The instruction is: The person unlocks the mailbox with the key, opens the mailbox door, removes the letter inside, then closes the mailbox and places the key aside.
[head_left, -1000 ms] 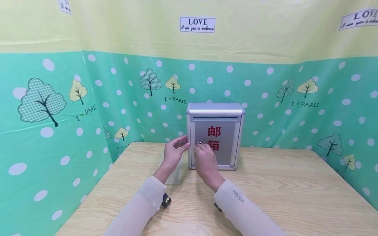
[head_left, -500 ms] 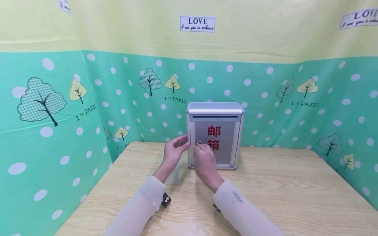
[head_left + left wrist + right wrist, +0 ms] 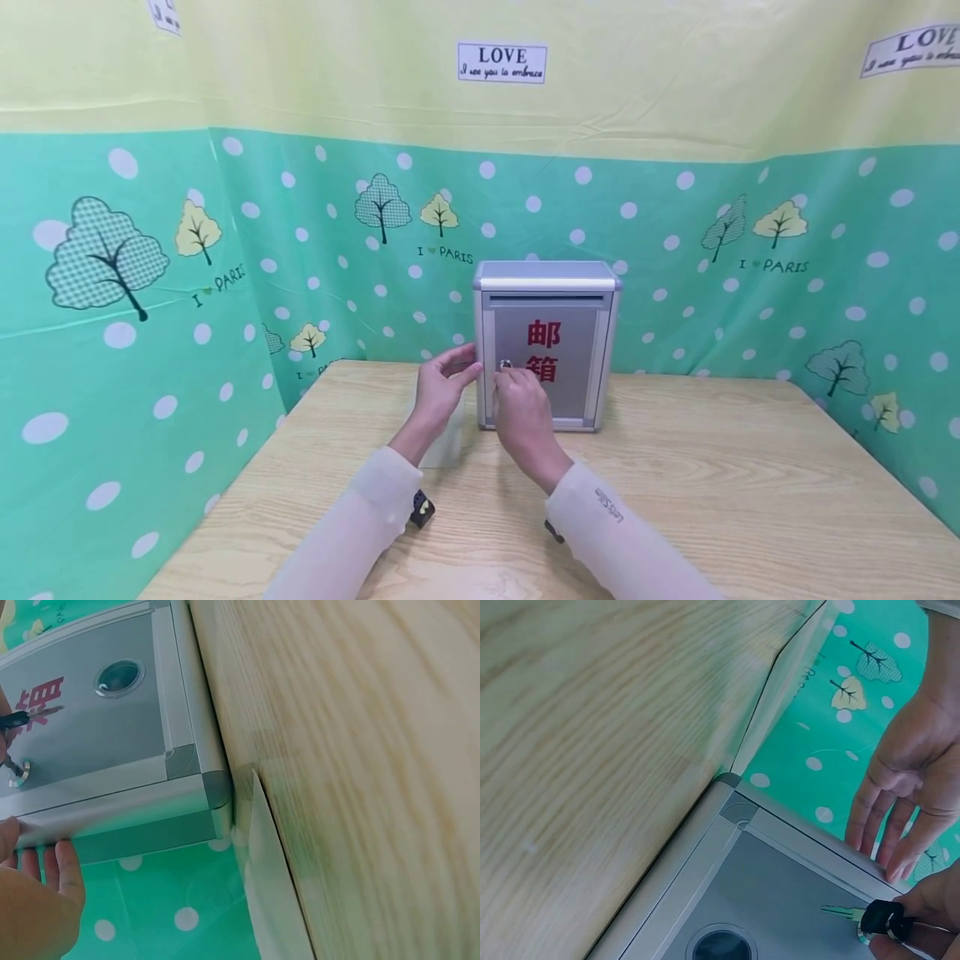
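A silver metal mailbox [image 3: 546,350] with red characters stands upright on the table. My left hand [image 3: 438,396] rests on its left side; in the left wrist view the straight fingers [image 3: 69,874] touch the side and the thumb lies by the front edge. My right hand [image 3: 522,412] is at the lock [image 3: 506,364] on the front panel, pinching a key there. In the right wrist view, a second black-headed key [image 3: 881,916] hangs loose beside those fingers, its blade sticking out, with a metal ring by it. The pinched key is mostly hidden by the fingers.
A pale flat sheet [image 3: 444,446] lies on the wooden table [image 3: 720,467] under the left wrist, left of the mailbox. A green and yellow patterned curtain [image 3: 645,217] hangs close behind. The mailbox has a narrow slot [image 3: 546,298] near the top and a round window [image 3: 120,678] low down.
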Available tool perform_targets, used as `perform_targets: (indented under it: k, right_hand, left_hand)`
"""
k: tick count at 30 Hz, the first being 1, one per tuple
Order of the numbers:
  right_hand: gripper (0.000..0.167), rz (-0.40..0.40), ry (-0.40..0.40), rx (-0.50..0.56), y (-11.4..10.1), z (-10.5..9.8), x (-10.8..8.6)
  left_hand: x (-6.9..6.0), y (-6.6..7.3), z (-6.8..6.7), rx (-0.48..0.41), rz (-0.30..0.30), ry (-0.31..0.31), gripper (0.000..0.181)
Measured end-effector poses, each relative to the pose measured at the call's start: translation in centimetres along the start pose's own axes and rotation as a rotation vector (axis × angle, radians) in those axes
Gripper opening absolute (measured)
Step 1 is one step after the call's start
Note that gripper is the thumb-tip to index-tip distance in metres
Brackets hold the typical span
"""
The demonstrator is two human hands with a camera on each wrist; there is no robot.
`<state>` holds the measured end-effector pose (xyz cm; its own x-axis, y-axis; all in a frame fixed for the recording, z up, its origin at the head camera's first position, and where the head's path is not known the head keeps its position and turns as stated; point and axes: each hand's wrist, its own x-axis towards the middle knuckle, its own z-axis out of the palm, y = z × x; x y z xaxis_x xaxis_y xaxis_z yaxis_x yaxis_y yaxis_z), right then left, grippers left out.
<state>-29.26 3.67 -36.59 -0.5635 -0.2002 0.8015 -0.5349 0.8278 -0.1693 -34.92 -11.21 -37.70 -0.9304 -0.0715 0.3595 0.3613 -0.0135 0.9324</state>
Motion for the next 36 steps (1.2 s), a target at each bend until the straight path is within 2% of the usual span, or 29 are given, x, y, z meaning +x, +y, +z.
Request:
perform_targets:
  k: [9,16,23,29,36]
  right_hand:
    - [0.008,0.055,0.052,0.122,0.0,-0.6,0.1]
    - [0.017,0.134,0.065,0.278,0.4,-1.4,0.2]
    - [0.021,0.326,-0.051,0.455,0.7,-2.5,0.4]
    - [0.018,0.47,-0.133,0.543,1.2,-3.2,0.4]
    - [0.016,0.696,-0.26,0.68,2.1,-3.2,0.2]
  left_hand:
    - [0.0,-0.1,-0.1,-0.02,0.002,-0.002,0.04]
    - [0.0,-0.1,-0.1,-0.015,0.015,-0.001,0.038]
    - [0.0,0.0,-0.1,0.001,0.012,-0.008,0.039]
    - [0.0,0.0,-0.1,0.016,0.008,-0.009,0.039]
    - [0.0,0.0,-0.1,-0.008,0.001,-0.017,0.04]
